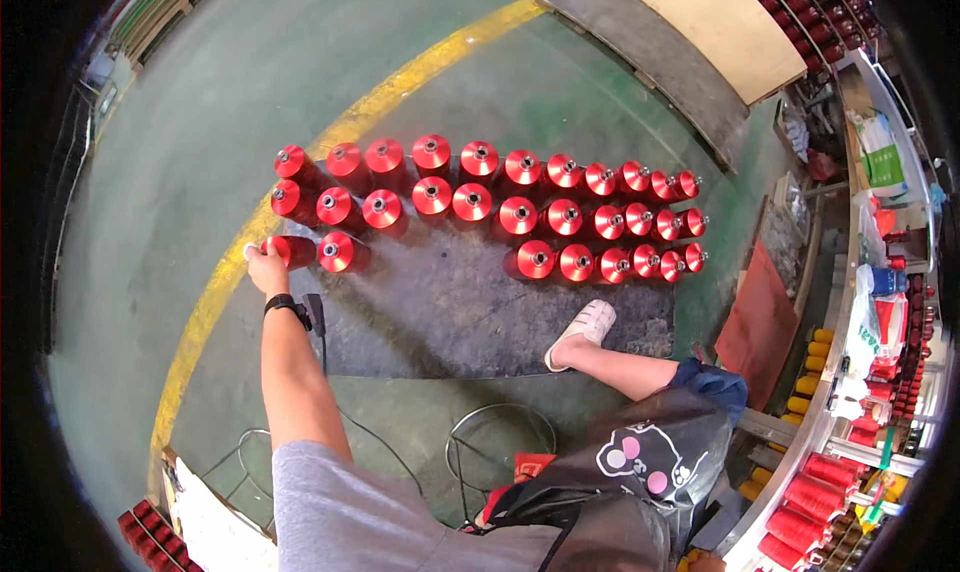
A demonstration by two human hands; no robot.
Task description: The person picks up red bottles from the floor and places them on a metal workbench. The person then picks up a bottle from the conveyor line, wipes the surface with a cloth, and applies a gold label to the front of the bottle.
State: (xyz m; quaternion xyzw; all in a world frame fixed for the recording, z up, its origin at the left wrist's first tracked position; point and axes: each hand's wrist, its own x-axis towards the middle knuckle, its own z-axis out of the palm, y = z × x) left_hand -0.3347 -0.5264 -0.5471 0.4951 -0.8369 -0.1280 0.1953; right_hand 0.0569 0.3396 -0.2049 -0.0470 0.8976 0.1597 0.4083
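My left hand (pixel 267 270), stretched out with a black band on its wrist, is closed around the top end of a red metal cylinder (pixel 298 253). That cylinder is at the near left end of several rows of similar ones. Each has a shiny cone-shaped top and a small metal stem. Right beside it stands another red cylinder (pixel 338 253). A small white patch shows at the fingertips; what it is I cannot make out. At the lower edge, a bit of skin may be my right hand (pixel 706 562), its fingers hidden.
The cylinders stand on a dark mat (pixel 430 322) beside a yellow floor line (pixel 210 317). My foot in a white clog (pixel 585 332) rests on the mat. A round metal stool frame (pixel 500 407) and a cable lie near me. Shelves with red spools (pixel 815 497) line the right.
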